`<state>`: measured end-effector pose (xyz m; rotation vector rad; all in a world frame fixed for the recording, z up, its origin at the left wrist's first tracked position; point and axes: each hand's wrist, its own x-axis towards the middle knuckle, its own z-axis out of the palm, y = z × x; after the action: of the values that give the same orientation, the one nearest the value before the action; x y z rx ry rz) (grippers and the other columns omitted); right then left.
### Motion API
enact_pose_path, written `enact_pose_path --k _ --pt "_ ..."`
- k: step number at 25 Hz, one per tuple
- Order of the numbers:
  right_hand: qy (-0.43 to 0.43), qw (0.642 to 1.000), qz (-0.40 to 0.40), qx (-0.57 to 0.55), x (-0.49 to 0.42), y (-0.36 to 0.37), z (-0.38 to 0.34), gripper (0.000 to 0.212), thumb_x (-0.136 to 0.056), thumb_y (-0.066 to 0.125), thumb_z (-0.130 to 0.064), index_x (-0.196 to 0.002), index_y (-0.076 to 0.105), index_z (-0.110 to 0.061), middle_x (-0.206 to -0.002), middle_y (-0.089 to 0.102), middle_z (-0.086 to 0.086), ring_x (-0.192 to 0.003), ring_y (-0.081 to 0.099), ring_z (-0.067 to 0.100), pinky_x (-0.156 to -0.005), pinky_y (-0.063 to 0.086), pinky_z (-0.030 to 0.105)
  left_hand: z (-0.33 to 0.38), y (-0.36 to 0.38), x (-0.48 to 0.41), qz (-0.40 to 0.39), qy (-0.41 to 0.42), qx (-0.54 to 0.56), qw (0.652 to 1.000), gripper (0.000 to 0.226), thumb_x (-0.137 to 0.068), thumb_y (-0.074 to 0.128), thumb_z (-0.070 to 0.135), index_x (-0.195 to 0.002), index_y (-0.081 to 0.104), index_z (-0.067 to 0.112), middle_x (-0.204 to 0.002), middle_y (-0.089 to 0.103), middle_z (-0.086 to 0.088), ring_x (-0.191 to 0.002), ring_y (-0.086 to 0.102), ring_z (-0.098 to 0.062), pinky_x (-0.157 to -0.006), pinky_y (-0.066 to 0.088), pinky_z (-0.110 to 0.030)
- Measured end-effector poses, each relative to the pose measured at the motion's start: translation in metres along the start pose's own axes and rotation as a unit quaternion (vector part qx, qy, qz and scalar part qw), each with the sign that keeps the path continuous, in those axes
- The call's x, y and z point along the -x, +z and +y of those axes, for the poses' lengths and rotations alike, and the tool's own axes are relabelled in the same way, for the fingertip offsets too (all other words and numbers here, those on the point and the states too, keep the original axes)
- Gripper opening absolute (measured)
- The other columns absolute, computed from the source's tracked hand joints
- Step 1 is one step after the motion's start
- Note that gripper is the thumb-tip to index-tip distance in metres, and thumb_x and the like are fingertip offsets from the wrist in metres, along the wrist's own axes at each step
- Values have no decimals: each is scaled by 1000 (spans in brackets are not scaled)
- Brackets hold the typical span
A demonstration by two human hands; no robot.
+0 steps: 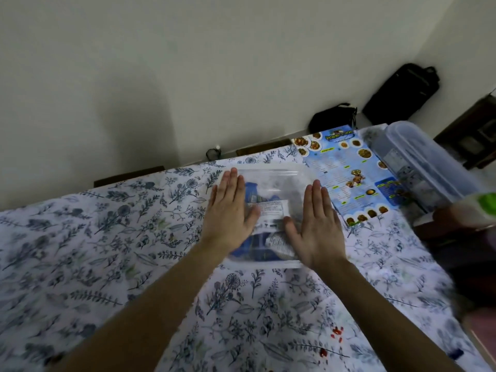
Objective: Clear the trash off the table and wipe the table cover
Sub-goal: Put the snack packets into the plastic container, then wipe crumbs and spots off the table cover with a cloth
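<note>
Scene: left hand and right hand are flanking a clear plastic container mid-worktop, beside the menu | Grip: both flat, fingers apart, clamping nothing | Risk: slick sides slipping, wrappers spilling.

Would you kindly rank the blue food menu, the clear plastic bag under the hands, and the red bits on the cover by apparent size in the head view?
1. Blue food menu and clear plastic bag: too similar to rank.
2. Red bits, far smallest despite being nearer.
</note>
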<state>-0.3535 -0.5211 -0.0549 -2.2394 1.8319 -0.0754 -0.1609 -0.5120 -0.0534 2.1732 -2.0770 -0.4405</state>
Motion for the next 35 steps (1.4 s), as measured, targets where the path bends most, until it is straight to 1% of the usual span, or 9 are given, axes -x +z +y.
enact_pose_path --k 3,7,11,14,18,22,25,29,35 --pt "-8 999 -25 40 -5 -15 0 90 -79 -5 -66 -148 -17 -10 -156 -25 8 -144 -23 22 -119 -1 51 -9 -15 2 -20 49 75 996 78 -92 28 61 -152 5 16 -162 -11 -6 -149 -15 -18 -121 -9 -38" --pt "-93 996 8 -2 45 -9 4 76 -89 4 -57 -152 -2 -13 -159 -14 6 -146 -16 22 -120 -3 44 10 13 76 93 109 15 990 61 -97 21 49 -143 39 12 -158 27 -9 -148 18 -21 -121 17 -46" --pt "-115 991 54 39 78 22 6 60 -98 33 -34 -150 19 -7 -158 15 14 -147 10 30 -112 14 54 25 36 100 117 81 -62 988 59 -99 24 46 -148 30 13 -157 30 -5 -147 24 -19 -118 13 -47" --pt "-85 994 54 41 69 24 3 62 -96 25 -39 -147 26 -5 -155 25 16 -145 19 34 -111 19 58 23 37 90 107 83 -95 986 63 -96 29 49 -148 30 13 -155 33 -6 -145 30 -20 -118 13 -48" --pt "-80 997 18 12 71 -2 1 72 -86 1 -39 -151 3 -9 -159 -4 15 -147 -7 32 -117 3 56 26 15 79 65 119 -109 985 62 -94 37 42 -146 33 7 -154 34 -10 -144 31 -26 -120 19 -46" --pt "6 991 125 -46 156 10 43 60 -90 47 -3 -146 27 -12 -156 24 15 -146 13 30 -119 4 48 59 24 130 43 230 31 972 43 -92 31 33 -119 59 14 -124 58 -1 -115 55 -15 -94 49 -29" --pt "137 984 117 5 248 44 115 50 -87 60 -24 -134 46 -14 -148 37 16 -141 22 35 -116 15 57 80 74 160 -28 276 89 957 40 -93 31 32 -108 63 14 -114 58 0 -105 59 -16 -87 53 -34" --pt "267 964 -3 -9 284 47 167 85 -78 33 -80 -148 20 -34 -159 10 12 -145 4 38 -116 -2 56 112 116 129 -25 262 112 958 35 -88 39 24 -99 67 7 -105 62 -9 -98 59 -20 -89 47 -33" --pt "258 965 46 -21 277 55 164 62 -83 37 -68 -139 34 -40 -152 27 10 -133 27 36 -109 22 56 110 122 130 -4 265 74 961 24 -83 61 -2 -106 65 4 -111 58 -10 -107 50 -23 -98 25 -17"
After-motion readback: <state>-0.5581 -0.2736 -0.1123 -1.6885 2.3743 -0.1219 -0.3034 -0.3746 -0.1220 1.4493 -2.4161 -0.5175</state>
